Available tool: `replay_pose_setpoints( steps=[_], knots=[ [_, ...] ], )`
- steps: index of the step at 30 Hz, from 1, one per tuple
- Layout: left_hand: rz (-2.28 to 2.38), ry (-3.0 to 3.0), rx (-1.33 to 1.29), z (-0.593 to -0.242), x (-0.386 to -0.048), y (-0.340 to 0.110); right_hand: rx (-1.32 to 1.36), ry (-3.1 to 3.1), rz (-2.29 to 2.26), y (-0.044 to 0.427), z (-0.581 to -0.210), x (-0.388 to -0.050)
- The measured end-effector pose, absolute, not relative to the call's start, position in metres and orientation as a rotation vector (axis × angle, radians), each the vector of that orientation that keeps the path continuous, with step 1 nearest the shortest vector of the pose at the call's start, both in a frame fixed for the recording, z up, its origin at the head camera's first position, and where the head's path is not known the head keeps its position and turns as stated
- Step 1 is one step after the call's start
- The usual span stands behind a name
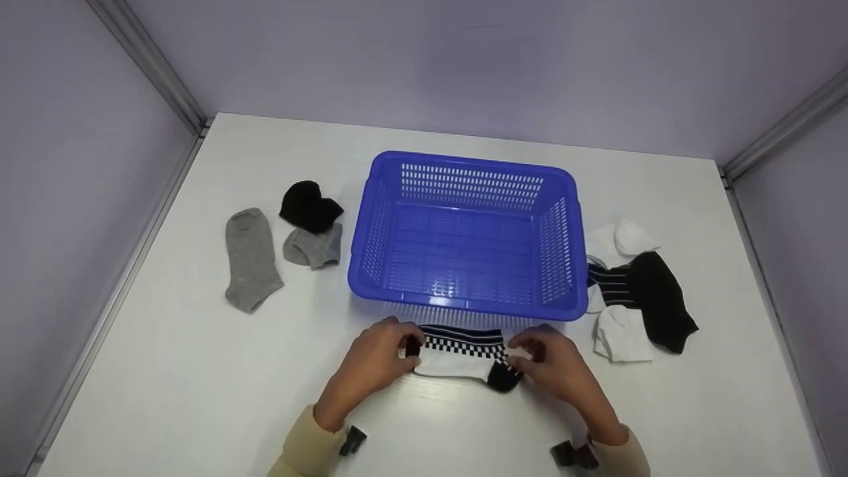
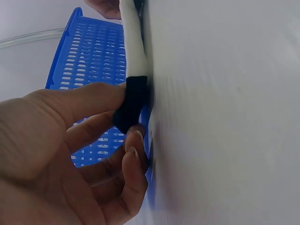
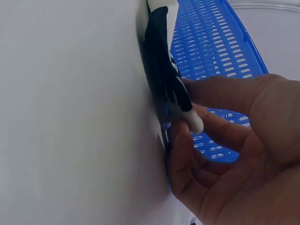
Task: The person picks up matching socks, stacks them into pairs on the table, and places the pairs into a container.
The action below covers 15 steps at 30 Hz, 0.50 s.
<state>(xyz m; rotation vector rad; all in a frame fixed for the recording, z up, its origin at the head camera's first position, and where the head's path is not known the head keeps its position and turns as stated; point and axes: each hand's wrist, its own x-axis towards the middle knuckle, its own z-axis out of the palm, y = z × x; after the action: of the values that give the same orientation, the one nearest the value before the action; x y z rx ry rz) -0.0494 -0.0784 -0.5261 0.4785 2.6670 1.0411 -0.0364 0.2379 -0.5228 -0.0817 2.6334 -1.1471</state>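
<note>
You hold a patterned sock [image 1: 457, 363] sideways between your two hands, just on the near side of the blue basket [image 1: 464, 306]; whether all of it touches the white table [image 1: 165, 371] you cannot tell. Your left hand [image 1: 374, 358] pinches the sock's black end, the thumb on one side and fingertips on the other, while its remaining fingers curl loosely. Your right hand [image 1: 555, 364] pinches the other end, where a bit of white shows between thumb and fingers. Between your hands the sock shows dark stripes along the far edge, a checked band, then plain white, with a black patch near your right hand.

To the left of the basket, a long grey sock [image 1: 252, 258] lies flat, apart from a black sock [image 1: 310, 207] that overlaps a small grey sock [image 1: 317, 246]. To the right, a striped piece [image 1: 611, 285] meets a larger black sock [image 1: 659, 301], with a folded white sock [image 1: 624, 334] on the near side and a white bundle [image 1: 635, 237] on the far side.
</note>
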Motion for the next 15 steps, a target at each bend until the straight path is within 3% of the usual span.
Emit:
replay_pose_setpoints(
  steps=[15],
  knots=[
    [1.186,2.618,0.580,-0.5258,-0.0537,-0.0772,-0.060,2.651,-1.107,0.2332,-0.5198,-0.0352]
  ],
)
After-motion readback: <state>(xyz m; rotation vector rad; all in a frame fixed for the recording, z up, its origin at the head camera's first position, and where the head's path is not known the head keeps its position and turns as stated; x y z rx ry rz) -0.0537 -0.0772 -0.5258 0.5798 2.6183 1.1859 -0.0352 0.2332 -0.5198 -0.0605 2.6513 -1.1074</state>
